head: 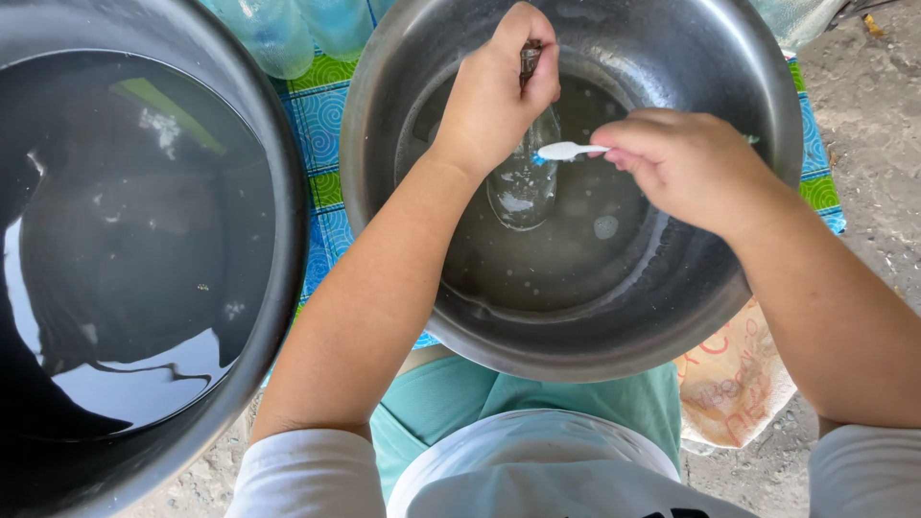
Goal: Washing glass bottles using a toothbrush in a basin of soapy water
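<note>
My left hand (494,91) grips the neck of a clear glass bottle (525,182), holding it tilted over a steel basin (767,115) of cloudy water. My right hand (681,163) pinches a small white brush (566,151), like a toothbrush, with its head against the bottle's side. The bottle's lower end dips toward the water. Both hands are above the basin's middle.
A large dark tub (278,144) full of water stands at the left. Clear plastic bottles (278,34) lie at the top on a blue-green patterned mat (321,125). A printed sack (734,379) lies on the rough concrete ground at the right.
</note>
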